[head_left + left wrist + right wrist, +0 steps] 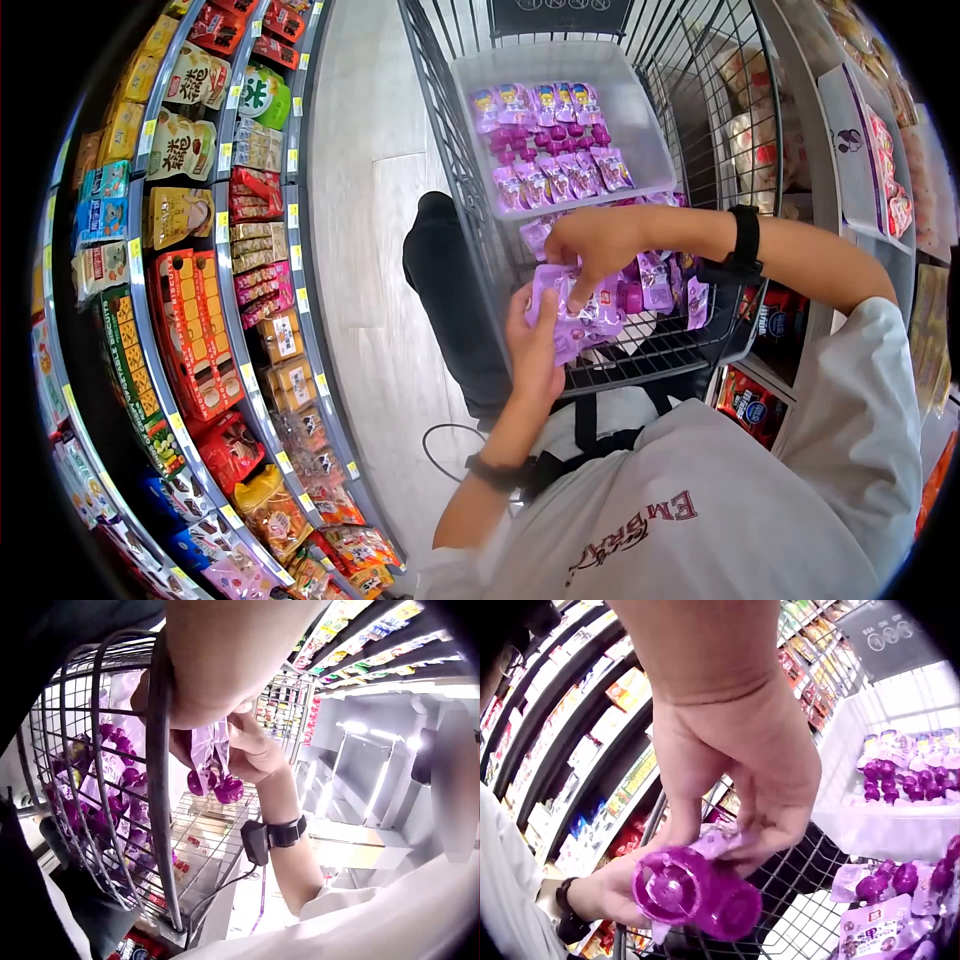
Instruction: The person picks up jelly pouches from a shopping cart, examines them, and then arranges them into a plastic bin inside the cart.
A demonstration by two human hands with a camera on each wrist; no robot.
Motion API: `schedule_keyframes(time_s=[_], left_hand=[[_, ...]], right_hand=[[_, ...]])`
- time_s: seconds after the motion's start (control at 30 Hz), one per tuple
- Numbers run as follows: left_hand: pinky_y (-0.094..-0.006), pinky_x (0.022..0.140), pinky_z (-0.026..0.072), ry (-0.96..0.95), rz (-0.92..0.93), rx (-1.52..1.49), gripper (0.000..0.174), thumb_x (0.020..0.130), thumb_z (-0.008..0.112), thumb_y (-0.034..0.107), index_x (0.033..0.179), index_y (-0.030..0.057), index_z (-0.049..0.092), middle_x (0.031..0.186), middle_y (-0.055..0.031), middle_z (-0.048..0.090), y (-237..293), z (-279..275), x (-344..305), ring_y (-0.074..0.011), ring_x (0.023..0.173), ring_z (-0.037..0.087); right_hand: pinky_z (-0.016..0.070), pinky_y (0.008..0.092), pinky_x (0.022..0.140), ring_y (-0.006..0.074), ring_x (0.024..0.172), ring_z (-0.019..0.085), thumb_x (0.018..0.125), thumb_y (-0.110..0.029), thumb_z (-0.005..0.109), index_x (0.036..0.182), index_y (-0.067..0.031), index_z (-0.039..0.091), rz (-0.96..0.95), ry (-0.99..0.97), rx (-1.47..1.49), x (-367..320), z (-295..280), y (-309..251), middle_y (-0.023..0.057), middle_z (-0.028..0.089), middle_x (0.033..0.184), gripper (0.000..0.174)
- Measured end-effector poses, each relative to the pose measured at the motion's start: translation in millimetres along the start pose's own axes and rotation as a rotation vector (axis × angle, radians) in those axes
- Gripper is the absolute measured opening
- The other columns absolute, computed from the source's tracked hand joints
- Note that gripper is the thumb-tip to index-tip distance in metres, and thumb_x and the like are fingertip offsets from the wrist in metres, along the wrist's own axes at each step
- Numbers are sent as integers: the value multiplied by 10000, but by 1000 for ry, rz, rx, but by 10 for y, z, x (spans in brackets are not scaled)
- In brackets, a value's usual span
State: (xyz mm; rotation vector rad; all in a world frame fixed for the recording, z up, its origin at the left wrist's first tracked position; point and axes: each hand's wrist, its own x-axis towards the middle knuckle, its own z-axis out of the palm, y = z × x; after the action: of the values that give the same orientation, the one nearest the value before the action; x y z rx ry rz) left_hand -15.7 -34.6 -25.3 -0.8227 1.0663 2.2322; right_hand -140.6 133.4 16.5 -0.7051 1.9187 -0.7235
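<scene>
My left hand [535, 345] holds purple pouches [575, 315] over the near end of the cart, its thumb across their face. My right hand [595, 245] reaches over from the right, its fingers pinching the pouches. In the right wrist view, two magenta caps [667, 886] point toward the camera below the right hand [739, 772], with the left hand [619, 889] behind. The left wrist view shows caps [225, 789] hanging under the hands. More purple pouches [655, 280] lie loose in the cart beside them. A white bin [660, 150] holds pouches in two rows, caps facing inward.
The wire cart [640, 375] surrounds the bin and loose pouches. Snack shelves [225, 260] run along the left, past a pale floor [365, 240]. More shelving with a white display box [855, 150] stands close on the right.
</scene>
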Motion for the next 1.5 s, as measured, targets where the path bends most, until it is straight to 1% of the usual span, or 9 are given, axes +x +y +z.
schedule_keyframes(time_s=[0.4, 0.53, 0.6, 0.67, 0.73, 0.87, 1.07, 1.27, 1.5], left_hand=[[-261, 792, 509, -53, -68, 30, 146, 920, 589, 46, 1061, 49, 553, 1039, -83, 628, -8, 8, 4, -135, 928, 607], [-303, 910, 499, -75, -91, -26, 277, 866, 519, -71, 1126, 27, 520, 1147, -106, 599, 19, 21, 16, -175, 1030, 601], [-308, 909, 500, -72, -45, -18, 332, 861, 512, -85, 1171, 31, 497, 1154, -107, 589, 13, 20, 40, -182, 1036, 598], [-312, 908, 501, -63, -2, -11, 388, 855, 505, -99, 1217, 36, 473, 1162, -109, 580, 29, 31, 4, -188, 1043, 595], [-321, 908, 503, -48, -21, -57, 493, 846, 501, -111, 1300, 54, 404, 1184, -113, 561, 119, 96, -46, -198, 1056, 588], [-347, 882, 516, -22, -41, -110, 486, 848, 501, -100, 1283, 78, 376, 1167, -105, 528, -5, -8, 11, -203, 1033, 580], [-397, 977, 423, -181, 31, -278, 439, 801, 493, 14, 1229, 77, 419, 1126, -95, 516, 23, 19, 24, -242, 1079, 531], [-370, 906, 425, -105, 87, -138, 382, 856, 541, 94, 1226, 98, 447, 1122, -62, 523, -8, 49, 43, -197, 1072, 516], [-355, 871, 421, -215, -36, -24, 271, 895, 554, 113, 1161, 99, 509, 1152, -53, 552, -27, -5, 32, -180, 1055, 522]], right_hand=[[556, 396, 623, 314, 725, 693, 701, -198, 680, 1019, 74, 652, 699, 859, 202, 539, -1397, 1430, 224, 681, 859, 420], [564, 427, 605, 368, 703, 701, 725, -170, 637, 928, 107, 653, 620, 951, 45, 1134, -1349, 1869, 269, 683, 847, 344], [570, 449, 621, 401, 740, 696, 744, -142, 598, 822, 121, 647, 564, 686, -159, 1453, -1251, 2100, 313, 663, 827, 279], [581, 408, 613, 357, 665, 703, 787, -176, 617, 726, 91, 650, 587, 739, -284, 1574, -1183, 2280, 275, 674, 757, 276], [584, 391, 635, 317, 691, 715, 828, -238, 631, 836, 90, 653, 552, 672, 429, 1240, -1303, 2015, 217, 693, 771, 328], [587, 370, 679, 247, 832, 695, 899, -293, 586, 1120, 16, 591, 460, 457, 401, 668, -1373, 1427, 134, 684, 989, 380], [541, 331, 709, 197, 786, 641, 865, -369, 699, 1096, -6, 631, 174, -304, 374, 45, -621, 171, 101, 679, 951, 435], [475, 337, 686, 180, 755, 621, 755, -240, 772, 992, 7, 643, 0, -178, 104, -105, -134, 164, 82, 676, 841, 365], [496, 417, 729, 308, 814, 636, 758, -207, 696, 878, -13, 594, 337, 736, -292, 28, -1237, 1431, 164, 643, 858, 250]])
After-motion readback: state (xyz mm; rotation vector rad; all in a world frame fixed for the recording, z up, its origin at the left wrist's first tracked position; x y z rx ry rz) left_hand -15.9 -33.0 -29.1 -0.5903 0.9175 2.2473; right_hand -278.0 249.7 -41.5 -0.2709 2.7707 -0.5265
